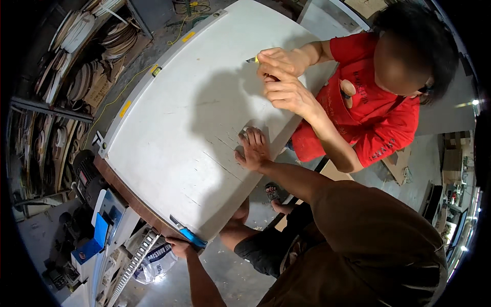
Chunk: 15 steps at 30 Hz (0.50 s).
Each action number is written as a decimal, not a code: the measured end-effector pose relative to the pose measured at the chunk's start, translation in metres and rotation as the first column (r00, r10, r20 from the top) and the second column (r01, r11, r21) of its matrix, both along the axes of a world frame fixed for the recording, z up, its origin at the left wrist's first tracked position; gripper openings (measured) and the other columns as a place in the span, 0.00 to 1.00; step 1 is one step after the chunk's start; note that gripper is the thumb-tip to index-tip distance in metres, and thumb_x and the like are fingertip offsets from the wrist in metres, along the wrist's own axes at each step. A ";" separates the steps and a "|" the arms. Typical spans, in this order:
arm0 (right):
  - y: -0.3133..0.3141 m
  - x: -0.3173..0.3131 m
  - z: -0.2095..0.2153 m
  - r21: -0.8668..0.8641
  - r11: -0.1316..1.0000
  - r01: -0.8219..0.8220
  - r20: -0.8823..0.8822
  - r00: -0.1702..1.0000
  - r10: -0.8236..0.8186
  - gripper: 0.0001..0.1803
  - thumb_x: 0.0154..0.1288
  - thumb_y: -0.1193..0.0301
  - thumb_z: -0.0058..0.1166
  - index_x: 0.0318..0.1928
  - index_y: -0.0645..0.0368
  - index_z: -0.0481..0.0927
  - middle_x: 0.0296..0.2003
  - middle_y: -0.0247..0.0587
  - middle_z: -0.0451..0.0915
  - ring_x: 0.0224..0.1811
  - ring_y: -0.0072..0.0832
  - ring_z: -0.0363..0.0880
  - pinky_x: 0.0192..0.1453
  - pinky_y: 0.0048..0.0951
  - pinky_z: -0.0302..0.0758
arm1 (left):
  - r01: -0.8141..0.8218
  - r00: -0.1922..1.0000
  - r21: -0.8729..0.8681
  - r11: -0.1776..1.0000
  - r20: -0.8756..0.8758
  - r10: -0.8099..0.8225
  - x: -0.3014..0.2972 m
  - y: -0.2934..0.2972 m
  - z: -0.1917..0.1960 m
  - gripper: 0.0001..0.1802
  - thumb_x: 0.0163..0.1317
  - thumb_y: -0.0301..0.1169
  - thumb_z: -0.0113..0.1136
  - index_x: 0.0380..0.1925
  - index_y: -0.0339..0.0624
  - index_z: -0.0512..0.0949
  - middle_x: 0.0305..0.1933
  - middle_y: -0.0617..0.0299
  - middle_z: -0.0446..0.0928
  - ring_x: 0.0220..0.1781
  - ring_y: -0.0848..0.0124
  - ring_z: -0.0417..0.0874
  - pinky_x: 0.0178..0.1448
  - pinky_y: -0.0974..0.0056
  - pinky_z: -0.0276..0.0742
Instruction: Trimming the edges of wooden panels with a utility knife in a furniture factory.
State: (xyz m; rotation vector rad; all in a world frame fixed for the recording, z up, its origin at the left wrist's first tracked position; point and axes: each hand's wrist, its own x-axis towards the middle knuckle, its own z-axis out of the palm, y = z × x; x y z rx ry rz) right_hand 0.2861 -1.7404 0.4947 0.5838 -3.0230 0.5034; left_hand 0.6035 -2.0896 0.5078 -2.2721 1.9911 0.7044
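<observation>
My right hand (253, 149) rests on a large white panel (169, 133), palm down with its fingers spread. A small pale thing shows by its fingertips, too unclear to name. Several dark pencil-like lines mark the panel near this hand. My left hand (180, 247) is at the panel's near corner, its fingers closed around the edge of a brown board (134, 198) beneath. Close to it lies a blue utility knife (188, 234) on the corner, blade pointing away. Opposite me, a co-worker in red holds a yellow-handled cutter (254, 60) in both hands above the panel.
A long spirit level (138, 89) lies along the panel's left edge. Shelves (51, 105) of coiled edging strips stand at left, with a dark motor (88, 176) below them. A plastic bag (155, 263) and a slotted metal strip (134, 268) are under the near corner.
</observation>
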 end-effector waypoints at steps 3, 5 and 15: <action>0.000 0.000 0.001 -0.019 1.000 0.004 -0.125 0.992 -0.006 0.37 0.60 0.49 0.56 0.63 0.62 0.71 0.64 0.61 0.65 0.69 0.56 0.60 0.75 0.57 0.56 | 0.003 1.000 -0.074 0.997 0.017 -0.001 -0.002 -0.001 0.001 0.56 0.71 0.73 0.29 0.44 0.23 0.85 0.47 0.27 0.82 0.52 0.32 0.82 0.58 0.39 0.78; 0.000 0.000 0.002 -0.029 1.000 0.009 -0.137 0.990 -0.012 0.37 0.60 0.50 0.56 0.62 0.62 0.71 0.64 0.61 0.66 0.69 0.56 0.60 0.74 0.56 0.56 | 0.013 1.000 -0.054 0.998 0.012 -0.012 -0.002 -0.002 0.002 0.56 0.70 0.74 0.27 0.49 0.26 0.84 0.52 0.31 0.82 0.56 0.35 0.82 0.62 0.40 0.77; 0.000 0.001 0.000 0.002 1.000 -0.018 -0.010 1.000 0.018 0.40 0.64 0.46 0.51 0.67 0.63 0.67 0.66 0.60 0.63 0.73 0.56 0.55 0.79 0.59 0.50 | 0.057 0.998 -0.182 0.982 0.014 -0.055 0.000 0.005 0.001 0.51 0.75 0.67 0.32 0.43 0.23 0.85 0.43 0.25 0.82 0.47 0.32 0.83 0.52 0.40 0.79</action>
